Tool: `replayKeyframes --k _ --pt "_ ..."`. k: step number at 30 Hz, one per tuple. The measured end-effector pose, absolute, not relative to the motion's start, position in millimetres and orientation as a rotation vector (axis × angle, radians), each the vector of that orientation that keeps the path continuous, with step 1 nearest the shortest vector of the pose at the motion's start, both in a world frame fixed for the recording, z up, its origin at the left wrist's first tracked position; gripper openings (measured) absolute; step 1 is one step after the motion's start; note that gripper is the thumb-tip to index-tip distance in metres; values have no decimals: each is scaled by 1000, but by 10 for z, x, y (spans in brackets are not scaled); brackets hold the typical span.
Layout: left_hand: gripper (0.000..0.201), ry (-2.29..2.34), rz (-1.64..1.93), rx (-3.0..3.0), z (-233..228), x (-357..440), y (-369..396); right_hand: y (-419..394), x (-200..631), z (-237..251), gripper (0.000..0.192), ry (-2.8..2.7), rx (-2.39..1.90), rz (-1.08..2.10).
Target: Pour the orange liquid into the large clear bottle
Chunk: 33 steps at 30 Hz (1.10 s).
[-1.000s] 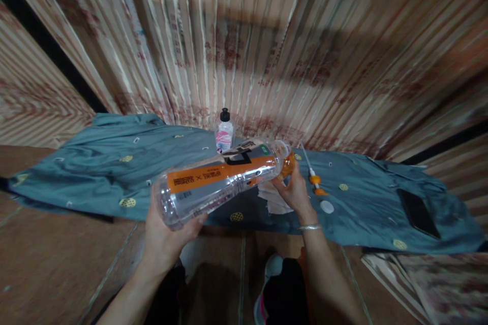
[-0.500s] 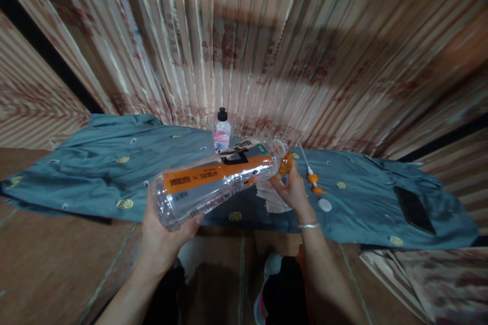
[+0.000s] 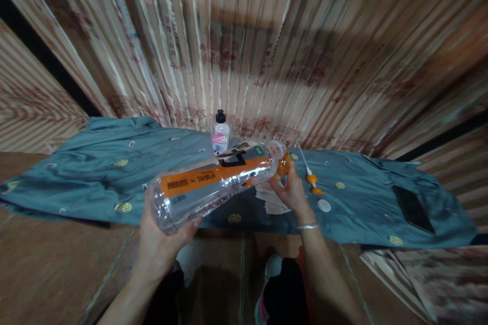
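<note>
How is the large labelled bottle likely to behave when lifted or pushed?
The large labelled bottle seems light for its size: its clear base shows no obvious liquid. The thin-looking plastic might flex if the left hand squeezes harder. Its rounded body would probably roll if laid down.

On the bench [image 3: 91,177], a standing bottle [image 3: 220,137] behind the tilted bottle [image 3: 213,183]; pump [image 3: 312,179] to their right; disc [image 3: 324,205] before it; phone [image 3: 414,208] rightmost.

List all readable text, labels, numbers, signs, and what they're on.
"×": large bottle, orange band; Chinese characters either side too blurred to quote surely.
Rest of that bottle's print: too small or blurred.
Small bottle, pink label: too small.
Striped backdrop, dark red print: too blurred.
</note>
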<state>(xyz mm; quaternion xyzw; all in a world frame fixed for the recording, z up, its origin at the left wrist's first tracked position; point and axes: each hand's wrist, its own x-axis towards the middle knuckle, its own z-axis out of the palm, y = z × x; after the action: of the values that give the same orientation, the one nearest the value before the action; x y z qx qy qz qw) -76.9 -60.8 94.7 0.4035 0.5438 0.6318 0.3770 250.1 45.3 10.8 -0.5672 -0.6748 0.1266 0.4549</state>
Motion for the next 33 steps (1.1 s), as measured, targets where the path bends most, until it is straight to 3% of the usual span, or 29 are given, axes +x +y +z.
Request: replayKeyframes --k 15,21,33 --pt "99 1403 1625 1041 997 -730 -615 454 2486 83 87 -1627 -1397 314" --pt "87 1368 1635 1034 917 -800 -589 461 2489 75 88 -1624 -1407 341" --pt "90 1406 1631 1064 982 -767 -605 469 2495 96 89 -1651 -1417 324"
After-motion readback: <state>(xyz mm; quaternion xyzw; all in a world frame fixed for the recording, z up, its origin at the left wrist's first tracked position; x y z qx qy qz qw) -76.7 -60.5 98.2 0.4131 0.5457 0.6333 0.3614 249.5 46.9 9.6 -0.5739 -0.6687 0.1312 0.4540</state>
